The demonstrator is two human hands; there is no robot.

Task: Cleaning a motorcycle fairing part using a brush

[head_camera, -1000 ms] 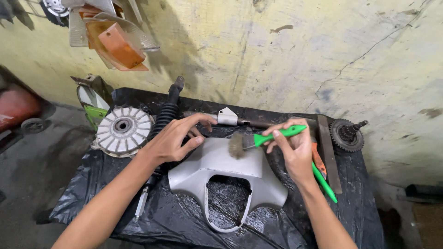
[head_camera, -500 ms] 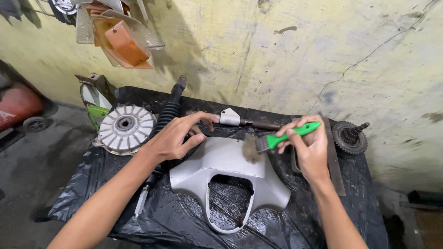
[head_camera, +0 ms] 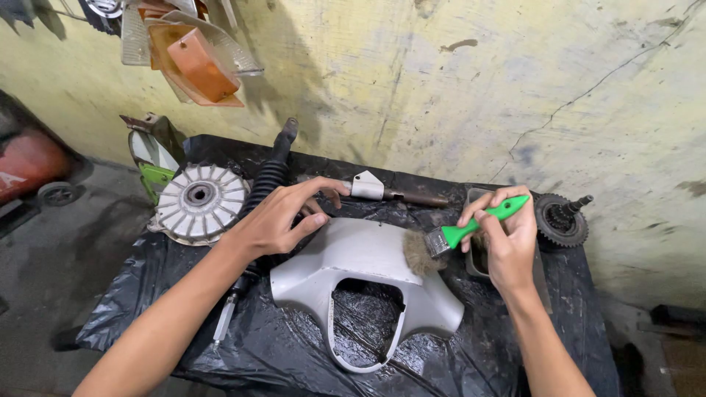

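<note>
A grey plastic motorcycle cover (head_camera: 353,272), U-shaped with an open middle, lies on a table draped in black plastic sheet (head_camera: 147,301). My left hand (head_camera: 283,217) rests on its upper left edge with fingers spread, pressing it down. My right hand (head_camera: 504,235) grips a green-handled paintbrush (head_camera: 471,224). The brush's bristles touch the cover's upper right side.
A round finned metal disc (head_camera: 198,202) and a black ribbed shock absorber (head_camera: 268,180) lie at the left. A metal bracket with a rod (head_camera: 382,190) sits behind the cover, a gear cluster (head_camera: 562,219) at the far right. Orange lamp covers (head_camera: 195,55) hang on the wall.
My right hand has carried the brush rightward across the cover's top, from the middle to the right side. The left hand stays on the cover.
</note>
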